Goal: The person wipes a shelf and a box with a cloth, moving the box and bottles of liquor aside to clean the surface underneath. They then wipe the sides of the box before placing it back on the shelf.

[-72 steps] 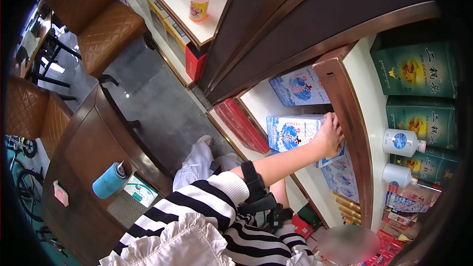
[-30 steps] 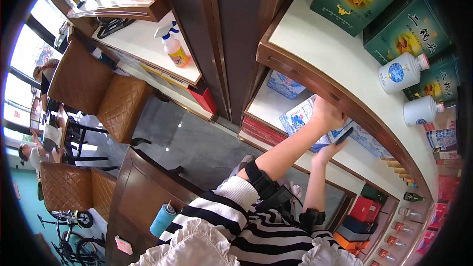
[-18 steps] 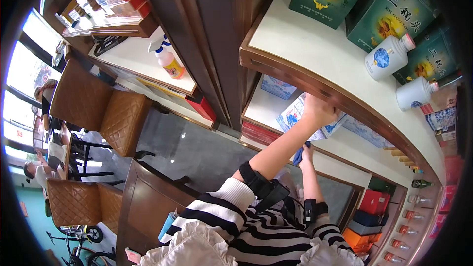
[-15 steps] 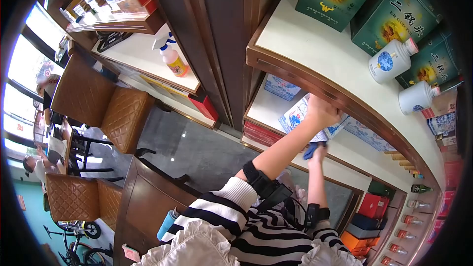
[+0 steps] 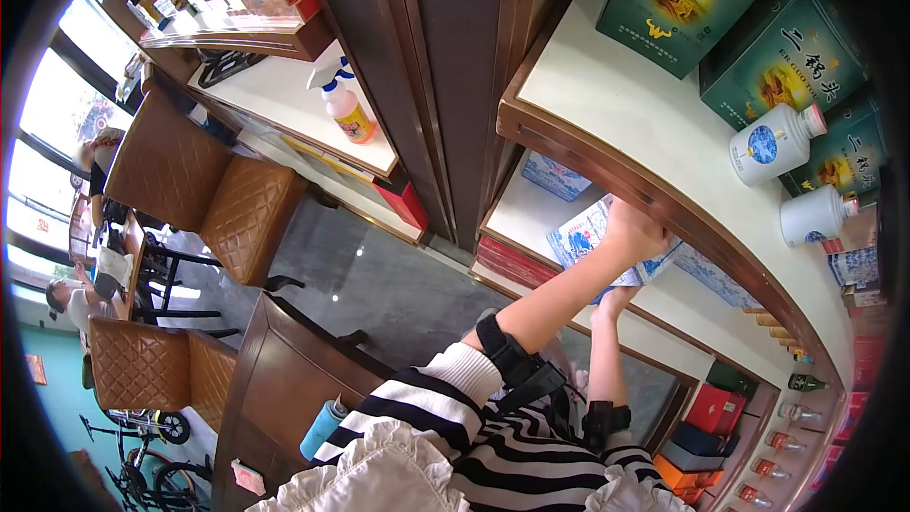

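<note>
My left hand [image 5: 637, 230] is closed on a blue-and-white printed box [image 5: 580, 233], which sits tilted at the lower shelf, under the upper shelf's curved edge. Just below it, my right hand [image 5: 614, 302] is raised against the underside of the same box. A sliver of blue cloth [image 5: 599, 296] shows by the right fingers, most of which the box hides. Behind the held box stands another blue-and-white box [image 5: 555, 176], and a further blue-patterned box [image 5: 713, 277] lies to the right on the same shelf.
The wooden upper shelf edge [image 5: 654, 194] overhangs my hands. Green boxes [image 5: 697, 0] and white bottles [image 5: 777, 144] stand on it. Left are a spray bottle [image 5: 349, 116], brown chairs [image 5: 251, 218] and a wooden table [image 5: 284, 370]. People sit far left.
My right hand has moved up to the box's underside, and the blue cloth is now mostly hidden. My left hand stays on the box. The view has shifted slightly.
</note>
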Motion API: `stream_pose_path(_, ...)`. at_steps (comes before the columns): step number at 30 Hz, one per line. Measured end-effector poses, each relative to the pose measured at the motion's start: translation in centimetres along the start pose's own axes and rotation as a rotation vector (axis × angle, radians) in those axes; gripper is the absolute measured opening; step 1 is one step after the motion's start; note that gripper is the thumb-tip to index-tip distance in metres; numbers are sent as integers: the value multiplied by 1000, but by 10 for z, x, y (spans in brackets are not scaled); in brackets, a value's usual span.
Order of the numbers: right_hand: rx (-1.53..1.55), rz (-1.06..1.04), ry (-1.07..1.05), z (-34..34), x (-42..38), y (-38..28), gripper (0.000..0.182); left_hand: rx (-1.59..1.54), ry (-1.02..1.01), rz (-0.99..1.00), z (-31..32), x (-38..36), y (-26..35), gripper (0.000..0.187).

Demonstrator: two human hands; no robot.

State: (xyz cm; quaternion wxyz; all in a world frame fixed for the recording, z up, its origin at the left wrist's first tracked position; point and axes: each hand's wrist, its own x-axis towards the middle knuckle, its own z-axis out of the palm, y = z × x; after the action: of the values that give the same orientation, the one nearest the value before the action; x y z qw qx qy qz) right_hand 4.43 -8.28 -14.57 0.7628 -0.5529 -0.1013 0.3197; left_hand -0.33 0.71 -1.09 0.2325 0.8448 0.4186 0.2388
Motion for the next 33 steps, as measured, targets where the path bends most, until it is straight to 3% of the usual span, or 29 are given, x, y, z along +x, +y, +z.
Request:
stream_pose_path(2, -253, 166, -97, -5, 0, 9, 64, 60, 14, 65, 1, -1, 0, 47)
stream_pose_path(4, -294, 198, -99, -8, 1, 17, 65, 56, 85, 49, 1, -3, 2, 40)
stream_pose_path(6, -260, 494, -79, -8, 3, 20, 61, 54, 161, 26, 3, -4, 1, 34)
stream_pose_path(8, -300, 487, -76, -7, 9, 13, 54, 25, 310, 98, 7, -4, -2, 34)
stream_pose_path(12, -5, 31, 214, 9, 7, -46, 44, -2, 299, 115, 0, -5, 0, 34)
stream_pose_path(14, 52, -153, 194, 18, -4, -78, 43, 9, 194, 143, 1, -2, -1, 33)
stream_pose_path(17, -50, -213, 177, 37, -18, -80, 45, 121, 302, 160, 0, -5, -1, 32)
stream_pose_path(20, -141, -180, 64, 10, -7, -33, 47, 8, 318, 59, -7, -7, 3, 32)
stream_pose_path(23, -172, -134, 7, -3, -13, 10, 48, 74, 276, 119, 2, -3, 0, 35)
stream_pose_path(25, -315, 185, 72, -16, -7, 39, 45, 68, 224, 96, -3, -3, 1, 36)
stream_pose_path(26, -315, 186, 67, -28, 0, 50, 45, 57, 166, 79, -5, -4, 2, 37)
stream_pose_path(28, -82, 611, -152, -27, 3, 38, 41, 96, 258, 97, 0, -4, 1, 37)
stream_pose_path(30, -180, 622, -112, -38, 15, 34, 37, 133, 348, 118, 0, -5, 0, 37)
stream_pose_path(32, -470, 407, -208, -72, 53, 45, 34, 162, 241, 133, -5, -7, 1, 37)
stream_pose_path(33, -443, 327, -104, -74, 61, 36, 34, 162, 246, 130, -3, -6, 1, 37)
